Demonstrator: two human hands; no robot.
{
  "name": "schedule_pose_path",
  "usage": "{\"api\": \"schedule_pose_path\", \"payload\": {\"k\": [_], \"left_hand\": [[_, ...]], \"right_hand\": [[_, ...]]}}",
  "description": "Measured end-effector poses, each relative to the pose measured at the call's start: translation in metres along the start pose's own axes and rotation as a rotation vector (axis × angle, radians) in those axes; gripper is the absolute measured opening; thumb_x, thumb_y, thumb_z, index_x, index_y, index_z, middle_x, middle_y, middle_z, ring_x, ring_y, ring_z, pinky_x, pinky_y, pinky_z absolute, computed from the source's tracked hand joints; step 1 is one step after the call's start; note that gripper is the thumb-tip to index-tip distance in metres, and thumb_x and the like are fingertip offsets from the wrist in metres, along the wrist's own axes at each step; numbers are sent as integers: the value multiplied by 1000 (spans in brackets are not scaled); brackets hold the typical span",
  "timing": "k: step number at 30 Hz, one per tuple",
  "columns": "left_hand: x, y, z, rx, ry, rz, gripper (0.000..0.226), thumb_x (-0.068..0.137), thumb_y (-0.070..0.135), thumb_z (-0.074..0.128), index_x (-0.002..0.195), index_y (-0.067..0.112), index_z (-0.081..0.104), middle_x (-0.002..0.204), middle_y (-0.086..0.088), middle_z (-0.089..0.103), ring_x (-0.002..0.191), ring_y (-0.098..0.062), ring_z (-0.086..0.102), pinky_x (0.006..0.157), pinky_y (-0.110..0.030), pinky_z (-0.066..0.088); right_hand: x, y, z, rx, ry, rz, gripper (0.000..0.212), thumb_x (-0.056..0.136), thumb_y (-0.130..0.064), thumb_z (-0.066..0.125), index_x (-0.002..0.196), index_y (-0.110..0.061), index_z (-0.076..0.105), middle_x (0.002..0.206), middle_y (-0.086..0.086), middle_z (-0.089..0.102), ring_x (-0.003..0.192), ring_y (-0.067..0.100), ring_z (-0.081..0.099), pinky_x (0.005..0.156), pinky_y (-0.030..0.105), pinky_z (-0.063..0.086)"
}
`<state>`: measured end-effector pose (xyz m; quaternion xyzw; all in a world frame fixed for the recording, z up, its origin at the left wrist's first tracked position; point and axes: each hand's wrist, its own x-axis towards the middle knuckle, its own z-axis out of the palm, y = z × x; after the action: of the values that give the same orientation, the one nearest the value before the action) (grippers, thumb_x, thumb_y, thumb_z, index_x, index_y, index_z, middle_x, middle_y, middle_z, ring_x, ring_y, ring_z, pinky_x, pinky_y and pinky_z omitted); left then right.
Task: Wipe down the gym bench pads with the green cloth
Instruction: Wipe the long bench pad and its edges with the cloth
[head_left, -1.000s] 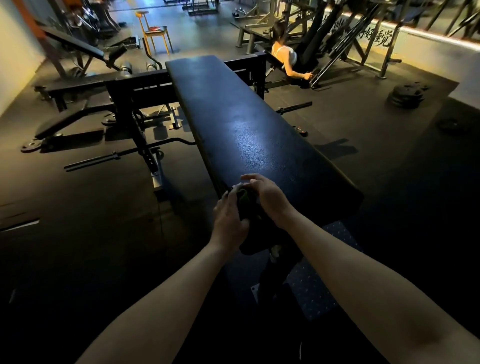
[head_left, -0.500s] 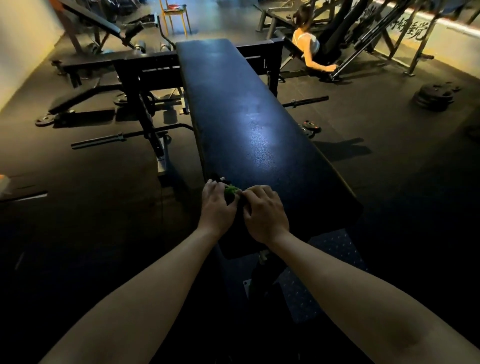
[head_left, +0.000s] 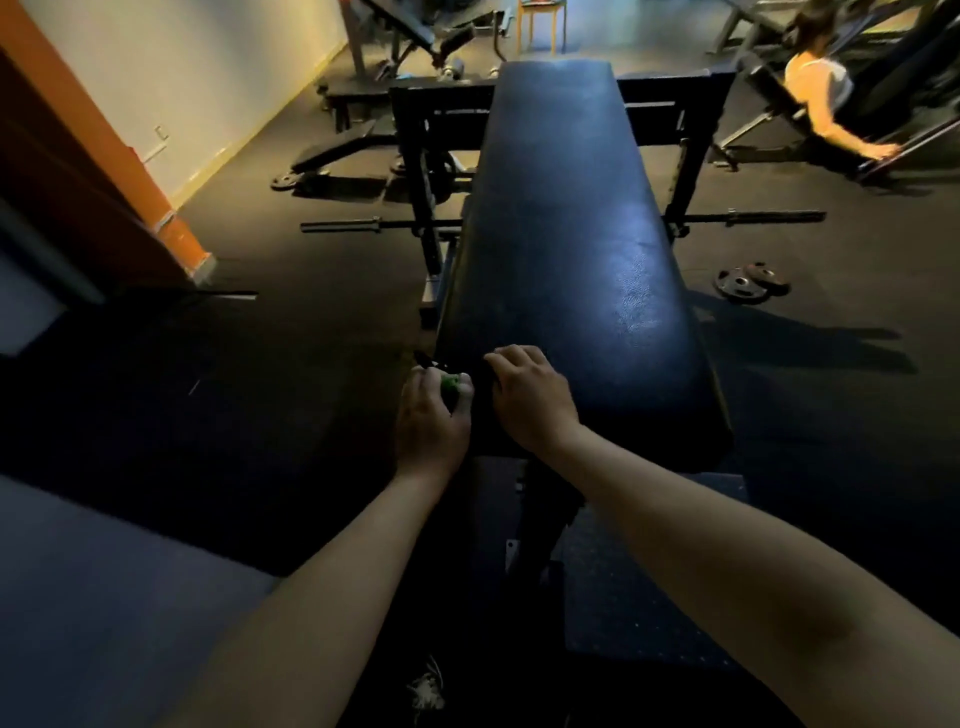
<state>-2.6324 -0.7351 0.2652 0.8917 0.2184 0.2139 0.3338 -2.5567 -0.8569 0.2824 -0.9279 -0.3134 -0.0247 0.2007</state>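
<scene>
While the left hand (head_left: 434, 415) pinches a bunched green cloth (head_left: 450, 382) at the near left edge of the dark padded bench (head_left: 571, 234), the right hand (head_left: 530, 400) rests beside it, fingers curled, apparently empty. No writing is legible.

No text, label, brand, number or sign can be read anywhere in this view. The pad (head_left: 566, 249) shows only bare dark upholstery with a sheen. The plates (head_left: 750, 282) on the floor may carry raised markings (too small and dim to make out). A pale pattern on a dark patch at the bottom edge (head_left: 427, 688) cannot be resolved into letters. The wall (head_left: 208, 78) at the left bears small fittings but no writing that can be told.
</scene>
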Motion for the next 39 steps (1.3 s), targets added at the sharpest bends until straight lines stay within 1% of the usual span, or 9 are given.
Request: {"api": "schedule_pose_path", "payload": {"k": [6,9,12,14,23,28,31,35,39], "left_hand": [[-27,17,-1,12,123,-52,28,100,34,56,100,5,56,111,-14,55,102,-28,54,86,-36,43],[-12,4,-9,-51,117,-144,30,101,36,53,113,8,53,119,-15,53,106,-30,56,89,-39,46],[13,-11,-15,-204,95,-426,28,101,43,47,121,23,46,127,-12,48,108,-31,57,92,-49,51],[22,-7,-10,-264,31,-547,29,101,47,44,123,27,44,126,-10,51,105,-27,57,87,-44,50],[4,-3,18,-337,309,-644,35,104,42,44,123,13,51,109,-2,56,92,-15,53,78,-28,36],[4,8,31,-331,479,-721,42,103,43,45,132,13,47,122,-4,54,108,-18,54,86,-31,37],[-1,16,38,-305,496,-781,60,104,49,35,149,9,33,145,-15,47,132,-30,47,107,-38,36],[-4,40,45,-304,684,-878,53,104,37,48,148,11,37,150,-17,42,136,-32,43,112,-38,31],[-29,59,68,-338,621,-786,67,104,53,30,155,9,26,157,-15,36,144,-30,37,118,-36,27]], "right_hand": [[-25,6,-6,-194,-26,-167,50,98,-23,51,146,-11,43,147,10,47,138,29,39,114,40,32],[-24,10,-2,-183,-11,-134,49,98,-33,47,145,-20,43,146,4,47,137,26,39,110,44,30],[-23,12,-2,-181,5,-143,46,97,-35,45,140,-20,47,139,4,51,130,27,44,105,45,34],[-22,11,-1,-194,11,-141,45,96,-35,46,138,-19,48,134,4,53,127,27,46,102,46,37],[-14,9,0,-172,-33,-149,46,93,-32,49,137,-18,49,130,6,52,123,29,44,101,49,37],[-14,19,-7,-138,-113,-236,51,97,-32,45,146,-20,39,143,6,45,133,30,38,107,49,31],[-9,37,-26,-133,-204,-418,55,100,-37,44,151,-22,32,154,5,37,140,29,33,110,46,30],[-6,76,-50,-139,-252,-577,54,102,-42,39,152,-27,30,158,-3,32,141,24,30,109,43,31],[-28,100,-43,-93,-223,-575,55,102,-42,38,154,-27,28,161,-2,26,148,22,21,117,45,22]]}}
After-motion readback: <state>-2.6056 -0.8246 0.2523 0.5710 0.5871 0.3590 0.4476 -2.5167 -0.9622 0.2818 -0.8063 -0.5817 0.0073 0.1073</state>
